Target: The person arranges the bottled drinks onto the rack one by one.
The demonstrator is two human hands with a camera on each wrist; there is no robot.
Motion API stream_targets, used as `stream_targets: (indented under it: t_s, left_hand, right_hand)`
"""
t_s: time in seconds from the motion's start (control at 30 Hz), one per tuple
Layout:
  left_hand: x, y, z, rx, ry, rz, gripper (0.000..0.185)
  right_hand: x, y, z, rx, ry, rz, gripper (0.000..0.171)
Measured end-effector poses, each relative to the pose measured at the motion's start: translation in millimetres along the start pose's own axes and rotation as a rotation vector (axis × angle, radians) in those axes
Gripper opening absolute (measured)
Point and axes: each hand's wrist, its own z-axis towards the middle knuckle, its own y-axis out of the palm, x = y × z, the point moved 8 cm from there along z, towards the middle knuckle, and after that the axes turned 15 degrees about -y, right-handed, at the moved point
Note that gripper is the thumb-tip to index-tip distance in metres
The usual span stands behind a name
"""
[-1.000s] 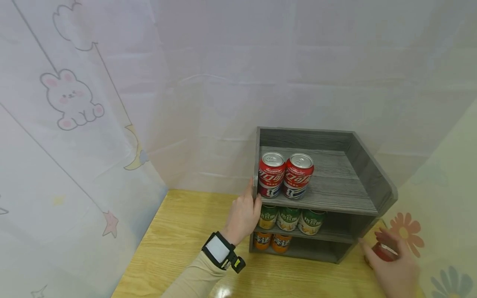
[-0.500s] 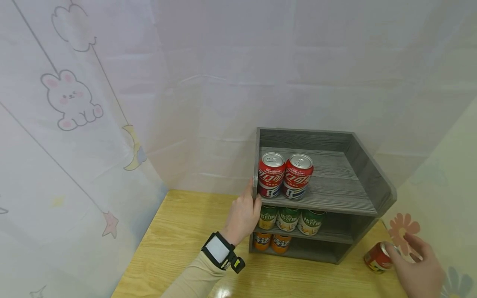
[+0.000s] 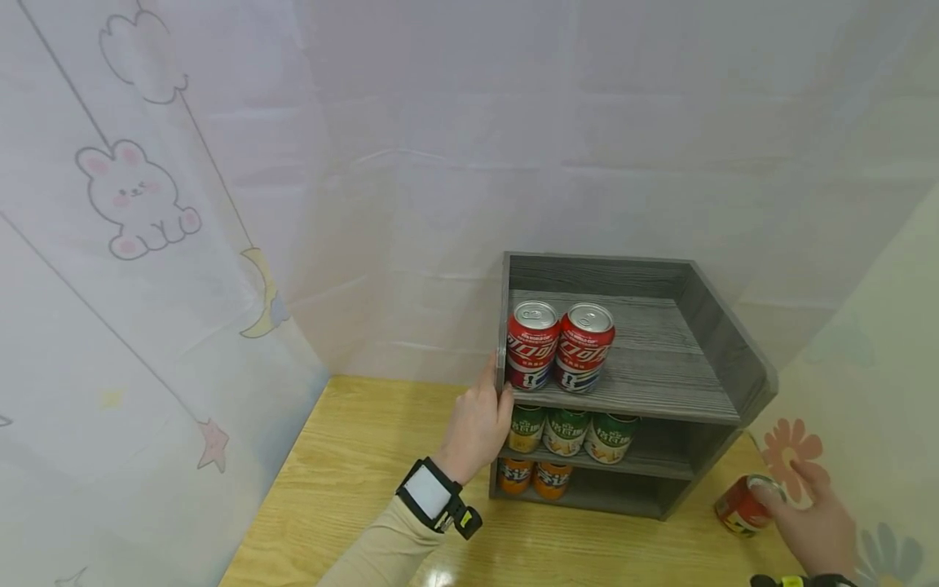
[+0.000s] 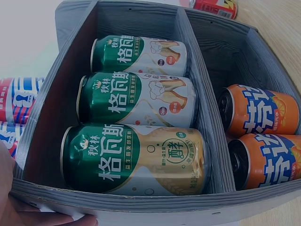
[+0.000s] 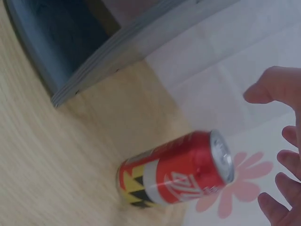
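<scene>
Right hand [image 3: 814, 530] spread beside red can [image 3: 741, 507].

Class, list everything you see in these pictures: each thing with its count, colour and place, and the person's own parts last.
shelf: one, grey wood, three tiers, on the table against the curtain.
red cans: two, red and white, upright on the top tier, at its left front.
green cans: three, green and gold, on the middle tier.
orange cans: two, orange, on the bottom tier, at its left.
loose can: one, red with yellow and black, on the table right of the shelf.
table: one, light wood.
curtain: white, with bunny, moon and star prints on the left, flowers on the right.
wristband: one, black and white, on the left wrist.
left hand: rests on the shelf's left side.
right hand: fingers spread beside the loose can.
</scene>
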Motion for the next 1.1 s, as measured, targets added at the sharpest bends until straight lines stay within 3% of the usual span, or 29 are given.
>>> stream_targets:
  t_s: [0.23, 0.33, 0.5, 0.77, 1.1]
  left_hand:
    - [-0.4, 0.1, -0.4, 0.004, 0.001, -0.003, 0.057]
    - [-0.9, 0.1, -0.2, 0.002, -0.004, -0.004, 0.057]
    - [-0.7, -0.6, 0.1, 0.007, -0.005, -0.007, 0.058]
    - [-1.3, -0.1, -0.3, 0.010, -0.006, 0.000, 0.057]
    - [-0.1, -0.9, -0.6, 0.019, 0.001, 0.011, 0.057]
  right_hand:
    - [27.3, 17.6, 8.9, -0.179, 0.021, -0.056, 0.107]
    - [32.8, 24.4, 8.4, -0.213, 0.024, -0.037, 0.115]
    - [41.2, 33.7, 7.9, -0.198, 0.036, -0.002, 0.123]
    - [46.7, 41.4, 10.6, -0.153, -0.055, -0.060, 0.109]
    - [56.5, 43.1, 5.7, -0.101, 0.020, -0.105, 0.114]
